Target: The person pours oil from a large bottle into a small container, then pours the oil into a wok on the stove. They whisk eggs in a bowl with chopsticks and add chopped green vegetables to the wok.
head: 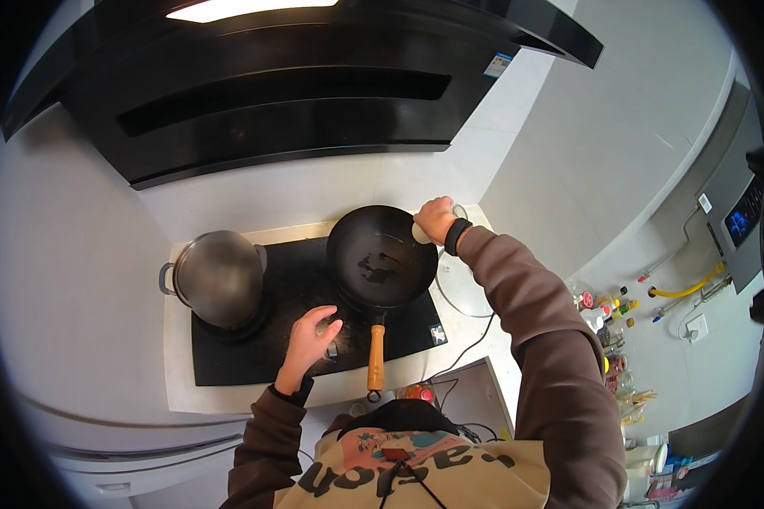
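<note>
A black wok with a wooden handle rests on the right side of the black gas cooktop. A little dark, shiny liquid lies in its bottom. My right hand is at the wok's upper right rim. It grips a pale rounded object, mostly covered by the fingers, so its kind is unclear. Left of the wok handle, my left hand hovers over the cooktop's front, near a control knob, thumb and fingers apart and holding nothing.
A lidded steel pot occupies the left burner. On the counter right of the wok lies a glass lid, partly behind my right arm. Several bottles and jars line the right side. The range hood overhangs the back.
</note>
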`<state>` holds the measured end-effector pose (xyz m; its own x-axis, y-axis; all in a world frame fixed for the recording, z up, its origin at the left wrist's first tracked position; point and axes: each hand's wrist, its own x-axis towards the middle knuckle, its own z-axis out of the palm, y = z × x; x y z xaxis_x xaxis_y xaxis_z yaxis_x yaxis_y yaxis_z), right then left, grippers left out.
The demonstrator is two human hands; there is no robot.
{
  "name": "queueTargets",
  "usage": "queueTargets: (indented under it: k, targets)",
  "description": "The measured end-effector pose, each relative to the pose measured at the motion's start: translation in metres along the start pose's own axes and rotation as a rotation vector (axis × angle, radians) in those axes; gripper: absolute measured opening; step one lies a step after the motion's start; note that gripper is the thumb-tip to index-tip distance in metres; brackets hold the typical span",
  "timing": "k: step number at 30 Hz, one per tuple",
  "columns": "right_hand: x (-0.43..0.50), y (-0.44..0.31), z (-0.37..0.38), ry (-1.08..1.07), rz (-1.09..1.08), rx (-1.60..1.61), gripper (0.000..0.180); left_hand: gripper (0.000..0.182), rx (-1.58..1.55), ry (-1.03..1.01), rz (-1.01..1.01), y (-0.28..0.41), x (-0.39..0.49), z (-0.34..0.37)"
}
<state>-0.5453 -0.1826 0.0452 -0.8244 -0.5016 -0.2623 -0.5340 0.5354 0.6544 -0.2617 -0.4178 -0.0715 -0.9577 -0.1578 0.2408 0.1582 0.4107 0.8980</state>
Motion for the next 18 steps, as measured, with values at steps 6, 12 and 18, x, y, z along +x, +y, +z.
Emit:
queueTargets:
  k: [6,12,18]
  targets:
    - [-0.027,-0.01,-0.018,-0.023,-0.163,0.043,0.035,0.034,0.015,-0.015,-0.01,0.0,-0.001,0.006]
    - [-0.031,-0.034,-0.039,0.126,-0.258,0.129,0.036,0.035,0.047,-0.033,-0.022,-0.013,-0.005,0.007]
    - [-0.012,-0.056,-0.058,0.213,-0.219,0.12,0.041,0.033,0.062,0.018,-0.034,-0.021,-0.014,0.004]
